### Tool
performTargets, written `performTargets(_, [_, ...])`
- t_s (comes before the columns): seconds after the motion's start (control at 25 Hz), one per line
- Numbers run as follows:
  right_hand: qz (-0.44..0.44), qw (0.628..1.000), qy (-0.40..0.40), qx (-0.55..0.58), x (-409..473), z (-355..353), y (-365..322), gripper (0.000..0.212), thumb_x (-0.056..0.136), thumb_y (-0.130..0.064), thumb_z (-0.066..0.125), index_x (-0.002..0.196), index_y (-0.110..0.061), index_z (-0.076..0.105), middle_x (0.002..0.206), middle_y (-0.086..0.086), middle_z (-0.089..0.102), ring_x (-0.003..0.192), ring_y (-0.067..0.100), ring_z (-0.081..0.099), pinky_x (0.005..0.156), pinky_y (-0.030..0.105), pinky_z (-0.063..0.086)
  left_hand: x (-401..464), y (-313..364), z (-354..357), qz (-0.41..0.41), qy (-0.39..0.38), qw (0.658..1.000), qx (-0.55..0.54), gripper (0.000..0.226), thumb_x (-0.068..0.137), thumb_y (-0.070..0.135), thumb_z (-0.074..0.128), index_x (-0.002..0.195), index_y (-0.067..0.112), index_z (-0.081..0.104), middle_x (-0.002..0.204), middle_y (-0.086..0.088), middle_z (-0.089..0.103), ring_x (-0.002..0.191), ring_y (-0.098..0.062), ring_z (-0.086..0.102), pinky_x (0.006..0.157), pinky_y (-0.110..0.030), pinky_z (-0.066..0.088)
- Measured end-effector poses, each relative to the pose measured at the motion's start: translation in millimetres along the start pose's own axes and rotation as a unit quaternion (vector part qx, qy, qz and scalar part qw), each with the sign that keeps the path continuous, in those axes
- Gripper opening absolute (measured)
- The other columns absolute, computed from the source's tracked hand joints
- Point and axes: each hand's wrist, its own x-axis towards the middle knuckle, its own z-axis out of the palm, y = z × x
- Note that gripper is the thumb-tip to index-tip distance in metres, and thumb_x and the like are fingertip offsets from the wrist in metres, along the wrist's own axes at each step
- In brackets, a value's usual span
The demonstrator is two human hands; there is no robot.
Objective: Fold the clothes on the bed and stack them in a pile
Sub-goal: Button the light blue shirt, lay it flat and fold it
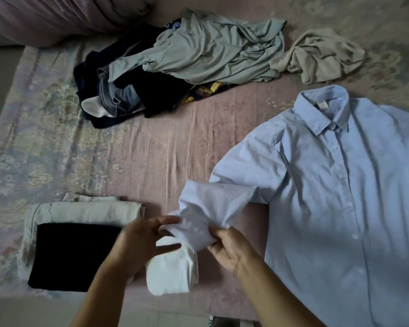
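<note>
A light blue button shirt (335, 199) lies face up on the right of the bed, collar toward the far side. Its left sleeve (208, 208) bends toward me, and the pale cuff end hangs down near the bed's front edge. My left hand (142, 241) pinches the sleeve near the cuff. My right hand (232, 249) grips the same sleeve a little higher. A folded pile sits at the front left: a dark navy folded garment (71, 256) on top of a folded cream garment (85, 211).
At the far middle lies a heap of unfolded clothes: a sage green shirt (210, 50), dark garments and jeans (118, 95), a white sock (92, 107). A crumpled beige garment (316, 55) lies at the far right. A pink bedsheet (163, 149) covers the bed; bedding rolls at top left.
</note>
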Motion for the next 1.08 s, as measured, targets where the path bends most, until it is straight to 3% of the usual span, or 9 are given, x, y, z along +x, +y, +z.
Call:
performTargets(0.12, [0.009,0.999,-0.019,-0.045,-5,13,28,0.03,0.089,0.012,0.042,0.11,0.003,0.062,0.088,0.012,0.072,0.074,0.019,0.068,0.061,0.026,0.057,3,0,4,-0.019,0.103,0.993,0.046,0.028,0.092,0.028,0.054,0.077,0.005,0.059,0.076,-0.014,0.064,0.069,-0.024,0.06,0.053,-0.031,0.053])
performTargets(0.24, [-0.092,0.966,0.096,-0.221,0,5,36,0.033,0.084,-0.005,0.062,0.114,-0.012,0.054,0.091,-0.002,0.066,0.079,0.01,0.062,0.066,0.022,0.052,-1,6,9,0.121,0.203,0.947,0.217,0.036,0.072,-0.013,0.071,0.091,0.011,0.051,0.081,-0.013,0.055,0.068,-0.023,0.054,0.047,-0.02,0.047])
performTargets(0.36, [-0.322,0.795,0.189,-0.479,7,-3,-2,0.065,0.094,-0.028,0.054,0.149,-0.016,0.023,0.155,0.003,0.022,0.143,0.02,0.022,0.116,0.035,0.021,-24,39,-5,0.207,0.167,0.951,0.156,0.064,0.074,-0.026,0.059,0.118,0.019,0.046,0.091,-0.007,0.058,0.063,-0.008,0.06,0.05,-0.015,0.049])
performTargets(0.48, [-0.329,0.667,0.05,-0.667,8,13,-18,0.051,0.103,-0.033,0.03,0.151,-0.023,0.015,0.16,-0.001,0.004,0.147,0.016,0.0,0.118,0.038,0.003,-48,67,-14,0.222,0.108,0.963,0.105,0.072,0.077,-0.022,0.056,0.128,0.028,0.047,0.101,-0.002,0.063,0.066,-0.006,0.065,0.053,-0.021,0.054])
performTargets(0.64, [-0.329,0.462,-0.08,-0.82,2,35,9,0.072,0.092,-0.061,0.009,0.152,-0.022,0.013,0.16,0.005,0.008,0.147,0.027,0.008,0.112,0.059,0.011,-72,88,-20,0.267,0.058,0.954,0.121,0.071,0.076,-0.021,0.055,0.125,0.031,0.054,0.109,0.001,0.066,0.078,-0.007,0.066,0.063,-0.021,0.056])
performTargets(0.76, [-0.304,0.669,-0.157,-0.66,4,35,-12,0.033,0.099,-0.021,0.038,0.122,0.001,0.048,0.127,0.032,0.054,0.111,0.05,0.055,0.079,0.059,0.052,-71,95,-6,0.275,0.078,0.95,0.124,0.059,0.077,-0.015,0.06,0.116,0.03,0.059,0.105,-0.002,0.066,0.075,-0.007,0.065,0.06,-0.02,0.056])
performTargets(0.84, [-0.216,0.797,-0.184,-0.533,-40,45,-36,0.041,0.103,-0.022,0.032,0.135,0.001,0.044,0.14,0.017,0.047,0.129,0.029,0.045,0.102,0.034,0.042,-59,93,18,0.267,0.101,0.945,0.16,0.051,0.079,-0.01,0.064,0.109,0.03,0.06,0.1,-0.005,0.065,0.073,-0.01,0.063,0.055,-0.02,0.054])
performTargets(0.92, [-0.274,0.765,-0.143,-0.565,-31,43,-51,0.048,0.102,-0.039,0.033,0.145,-0.017,0.035,0.145,-0.005,0.039,0.134,0.009,0.035,0.106,0.02,0.027,-41,91,53,0.27,0.107,0.936,0.2,0.041,0.083,-0.002,0.065,0.112,0.026,0.058,0.1,-0.009,0.064,0.074,-0.013,0.061,0.057,-0.023,0.053])
performTargets(1.08, [-0.274,0.832,-0.19,-0.443,-68,51,-104,0.046,0.093,-0.05,0.049,0.13,-0.023,0.052,0.126,-0.005,0.061,0.118,0.008,0.055,0.102,0.03,0.043,-35,89,153,0.192,0.021,0.977,0.094,0.022,0.098,0.033,0.045,0.112,0.025,0.06,0.106,-0.005,0.064,0.093,-0.017,0.062,0.08,-0.038,0.053])
